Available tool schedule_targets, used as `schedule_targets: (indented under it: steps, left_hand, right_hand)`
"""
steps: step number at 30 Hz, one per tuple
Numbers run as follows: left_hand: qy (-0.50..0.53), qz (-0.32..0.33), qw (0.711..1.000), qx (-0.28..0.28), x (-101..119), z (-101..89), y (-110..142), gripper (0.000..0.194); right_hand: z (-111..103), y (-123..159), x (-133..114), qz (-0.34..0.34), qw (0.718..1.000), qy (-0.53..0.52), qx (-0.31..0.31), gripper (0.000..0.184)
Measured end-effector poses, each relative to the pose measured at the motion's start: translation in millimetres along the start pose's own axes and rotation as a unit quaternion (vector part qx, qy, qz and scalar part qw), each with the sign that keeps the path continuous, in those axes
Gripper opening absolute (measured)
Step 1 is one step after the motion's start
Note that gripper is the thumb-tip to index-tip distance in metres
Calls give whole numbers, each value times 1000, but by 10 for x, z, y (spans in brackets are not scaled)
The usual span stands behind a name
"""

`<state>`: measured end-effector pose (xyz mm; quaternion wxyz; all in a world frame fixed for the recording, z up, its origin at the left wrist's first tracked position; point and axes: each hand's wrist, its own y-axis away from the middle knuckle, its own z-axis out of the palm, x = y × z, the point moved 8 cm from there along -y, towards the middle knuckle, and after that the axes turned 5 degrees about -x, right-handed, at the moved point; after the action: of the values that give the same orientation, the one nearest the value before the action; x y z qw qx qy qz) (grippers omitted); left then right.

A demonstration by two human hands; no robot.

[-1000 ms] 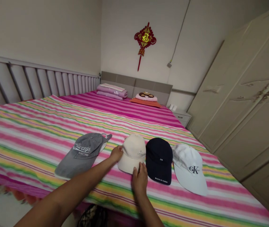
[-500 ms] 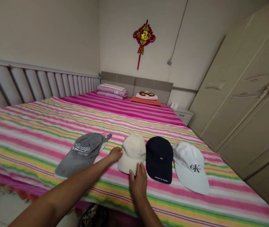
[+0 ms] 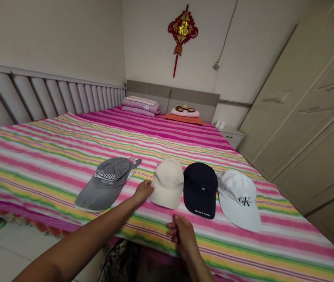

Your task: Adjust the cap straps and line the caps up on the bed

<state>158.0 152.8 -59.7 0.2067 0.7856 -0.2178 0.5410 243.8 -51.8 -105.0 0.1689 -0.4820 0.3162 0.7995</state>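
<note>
A cream baseball cap (image 3: 167,184) lies in the middle of the row on the bed, its brim toward me. At its left edge my left hand (image 3: 144,191) pinches the side of the cap. My right hand (image 3: 182,232) is just below the brim, apart from it, holding nothing, its fingers loosely bent and spread. Close on the right of the cream cap lies a navy cap (image 3: 200,188) with small white lettering. Beyond that is a white cap (image 3: 240,199) with dark letters. Farther left, a grey cap (image 3: 105,186) with white script lies turned sideways.
A striped sheet (image 3: 52,156) covers the bed. Folded purple bedding (image 3: 140,106) and an orange pillow (image 3: 183,118) lie near the headboard (image 3: 193,97). A metal railing (image 3: 52,88) runs along the left. A wardrobe (image 3: 302,129) and a nightstand (image 3: 231,136) stand on the right.
My right hand has come off the cream cap's brim and drawn back toward me. My left hand stays at the cap's left edge. The view has tilted slightly downward.
</note>
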Motion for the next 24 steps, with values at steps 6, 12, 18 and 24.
schedule_targets:
  steps: [6,12,18,24]
  left_hand:
    - [14,4,1000,5,2,55,31,29]
    - [5,6,1000,23,-57,61,48,35]
    - [-2,5,999,36,-87,49,77,35]
    - [10,26,999,26,-75,64,217,31]
  right_hand:
    - [254,-170,3,121,984,-131,-24,20]
    - [322,-167,48,129,974,-186,-9,23]
    - [285,-168,88,120,977,-178,-8,19]
    - [277,-156,65,100,986,-135,-23,19]
